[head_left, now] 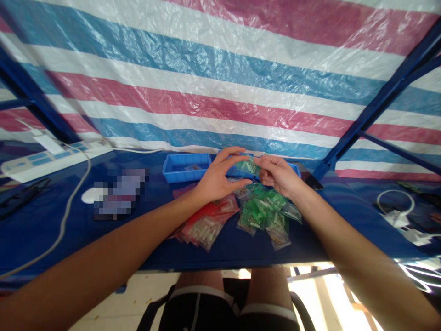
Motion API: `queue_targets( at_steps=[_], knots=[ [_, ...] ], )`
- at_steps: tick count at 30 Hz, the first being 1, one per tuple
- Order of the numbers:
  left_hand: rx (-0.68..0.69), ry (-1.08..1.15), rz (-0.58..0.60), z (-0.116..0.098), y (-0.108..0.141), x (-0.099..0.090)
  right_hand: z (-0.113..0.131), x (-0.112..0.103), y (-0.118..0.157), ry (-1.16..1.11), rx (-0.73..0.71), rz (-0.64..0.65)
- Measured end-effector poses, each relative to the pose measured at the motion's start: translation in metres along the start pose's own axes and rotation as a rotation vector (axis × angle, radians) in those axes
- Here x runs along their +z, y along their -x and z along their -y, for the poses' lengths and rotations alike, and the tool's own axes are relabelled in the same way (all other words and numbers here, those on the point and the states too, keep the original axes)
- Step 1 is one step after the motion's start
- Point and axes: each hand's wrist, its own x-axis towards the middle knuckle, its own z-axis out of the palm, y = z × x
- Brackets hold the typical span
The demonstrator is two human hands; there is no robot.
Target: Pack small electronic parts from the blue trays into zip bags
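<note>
Green plastic bag (248, 166): between both hands.
Left hand (220, 177): wide open, curved around bag.
Right hand (278, 174): pinching bag.
Blue plastic tray (186, 168): eleven o'clock.

1 head-worn camera looks down at left hand (220, 177) and right hand (277, 174).

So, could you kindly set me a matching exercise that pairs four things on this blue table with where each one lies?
Things:
1. Blue plastic tray
2. Red-marked plastic bags
3. Green-marked plastic bags
4. White power strip

Places:
A. Beneath the right hand
B. Far left of the table
C. Beyond the left hand
D. Below and nearer than the left hand

Pairs: 1-C, 2-D, 3-A, 4-B
</note>
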Motion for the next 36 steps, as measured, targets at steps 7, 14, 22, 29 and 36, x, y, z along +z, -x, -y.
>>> queue_targets(
  at_steps=[7, 14, 22, 29, 36],
  knots=[
    [0.002, -0.03, -0.027, 0.003, 0.0013, -0.0001, -0.0028, 0.0033, 0.0022, 0.055, -0.013, 0.07],
    [-0.228, -0.015, -0.047, 0.0029, 0.0038, 0.0012, -0.0001, 0.0048, 0.0028, 0.252, -0.188, 0.023],
    [-0.177, 0.077, 0.032, -0.0004, 0.0026, 0.0038, -0.0053, -0.0008, -0.0016, 0.123, -0.097, -0.005],
    [-0.01, -0.001, 0.06, 0.0016, 0.0018, 0.0013, 0.0001, 0.0019, 0.002, -0.044, 0.024, 0.026],
    [-0.077, 0.003, 0.004, 0.0027, 0.0005, -0.001, -0.0028, 0.006, 0.0001, 0.035, -0.003, 0.003]
  ],
)
